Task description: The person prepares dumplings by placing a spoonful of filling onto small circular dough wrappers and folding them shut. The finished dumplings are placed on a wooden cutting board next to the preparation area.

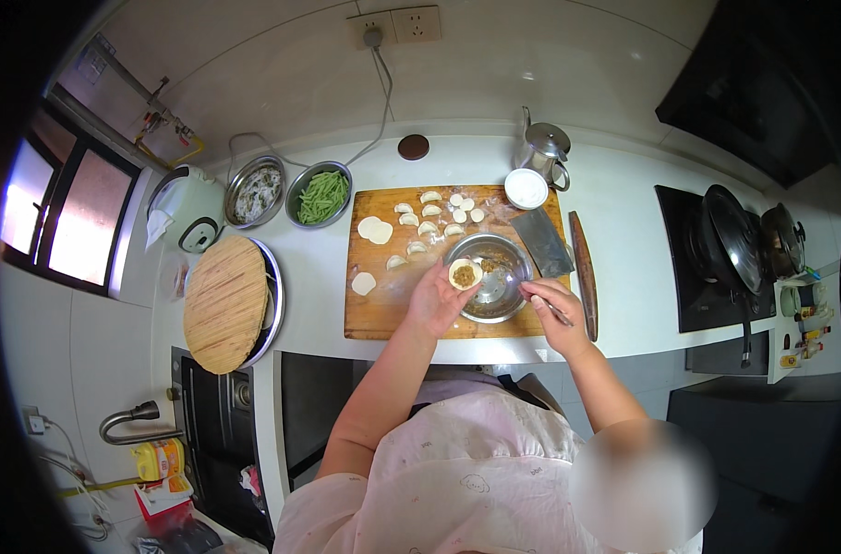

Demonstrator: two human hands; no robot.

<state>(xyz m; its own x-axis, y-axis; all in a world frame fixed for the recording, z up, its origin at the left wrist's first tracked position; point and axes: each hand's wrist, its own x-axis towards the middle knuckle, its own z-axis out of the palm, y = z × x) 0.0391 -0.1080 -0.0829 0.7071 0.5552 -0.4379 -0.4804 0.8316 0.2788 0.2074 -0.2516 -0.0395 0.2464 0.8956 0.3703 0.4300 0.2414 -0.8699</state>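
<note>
A wooden board (369,319) is lying on a white counter (628,268), bearing flour dust, folded dumplings (428,228) and a cleaver (542,243), while a dark rolling pin (584,277) is resting along its right edge. A window (77,214) is glowing at the left; a black stove (676,268) is sitting at the right. The left hand (436,299) is holding a filled wrapper (465,274) by the left side of a metal bowl (505,311), fingers curling around it. The right hand (561,309) is pinching a thin utensil (560,316) beside the bowl
</note>
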